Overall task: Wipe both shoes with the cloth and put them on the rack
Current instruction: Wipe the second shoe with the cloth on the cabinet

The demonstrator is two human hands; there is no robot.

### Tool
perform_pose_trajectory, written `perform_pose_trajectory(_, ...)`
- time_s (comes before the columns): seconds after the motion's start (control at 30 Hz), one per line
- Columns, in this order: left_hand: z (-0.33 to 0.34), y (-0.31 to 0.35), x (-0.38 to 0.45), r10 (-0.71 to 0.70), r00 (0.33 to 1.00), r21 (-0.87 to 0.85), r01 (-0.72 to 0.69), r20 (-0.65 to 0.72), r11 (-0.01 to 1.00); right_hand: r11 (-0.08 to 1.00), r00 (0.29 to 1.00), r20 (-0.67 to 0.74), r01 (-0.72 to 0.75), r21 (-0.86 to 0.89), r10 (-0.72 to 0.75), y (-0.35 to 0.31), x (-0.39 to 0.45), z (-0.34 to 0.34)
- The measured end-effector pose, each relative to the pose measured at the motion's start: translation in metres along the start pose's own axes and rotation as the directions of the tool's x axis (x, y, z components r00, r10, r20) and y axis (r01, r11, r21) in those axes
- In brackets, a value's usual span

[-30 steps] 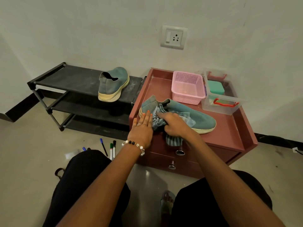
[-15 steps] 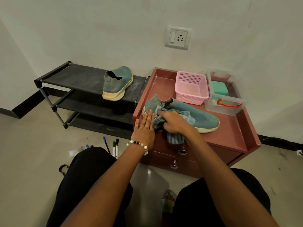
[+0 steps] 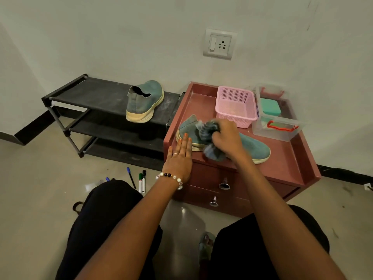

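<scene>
Since a second ago your right hand (image 3: 227, 138) has carried the cloth (image 3: 209, 136) up from the near side of the shoe (image 3: 253, 147) onto its upper, closer to the opening, and the cloth now bunches higher over the collar. Your right fingers are curled round that blue striped cloth, gripping it and pressing it against the shoe on the red cabinet (image 3: 286, 158). Part of the cloth hangs down over the cabinet's front edge, just below your knuckles.

Your left hand (image 3: 179, 158) has stayed at the cabinet's front left corner, fingers straight and together, their tips touching the heel end of the shoe and bracing it. A beaded bracelet (image 3: 171, 177) sits on that wrist.

That shoe lies on its sole along the cabinet's front edge, heel toward the cabinet's left side, toe toward its right. Behind it on the cabinet stand a pink basket (image 3: 235, 106) and, to the right of that, a clear box (image 3: 278, 116) with a red handle.

Left of the cabinet, touching or just beside it, stands the black rack (image 3: 90, 96). The other shoe (image 3: 144, 102) sits upright on the rack's top shelf, near the end closest to the cabinet, heel facing you. On the floor in front of the cabinet's left corner lie several markers (image 3: 141, 179).
</scene>
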State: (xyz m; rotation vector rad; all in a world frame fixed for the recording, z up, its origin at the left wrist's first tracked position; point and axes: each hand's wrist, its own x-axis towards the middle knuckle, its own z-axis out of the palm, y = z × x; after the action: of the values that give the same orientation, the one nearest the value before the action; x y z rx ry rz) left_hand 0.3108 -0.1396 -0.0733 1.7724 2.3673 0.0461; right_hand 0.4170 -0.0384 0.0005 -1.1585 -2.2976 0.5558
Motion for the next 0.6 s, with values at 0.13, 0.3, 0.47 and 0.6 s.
perform_pose_trajectory(0.13, -0.006, 0.005, 0.001, 0.009, 0.996, 0.062, -0.014, 0.087, 0.998, 0.979, 0.946, 0.290, 0.179, -0.101, -0.143, -0.004, -0.012, 0.021)
perform_pose_trajectory(0.3, -0.003, 0.004, 0.000, -0.008, 0.999, 0.059, 0.005, 0.048, 0.998, 0.967, 0.895, 0.446, 0.138, -0.213, -0.030, 0.007, -0.009, 0.014)
perform_pose_trajectory(0.47, -0.004, 0.002, 0.000, 0.000, 0.999, -0.026, 0.001, 0.033, 1.000, 0.924, 0.914, 0.382, 0.021, -0.381, 0.137, 0.015, -0.005, -0.006)
perform_pose_trajectory(0.6, -0.003, 0.005, 0.001, -0.011, 0.999, -0.033, 0.012, 0.032, 0.999, 0.941, 0.977, 0.194, -0.020, -0.339, 0.091, 0.014, -0.011, -0.011)
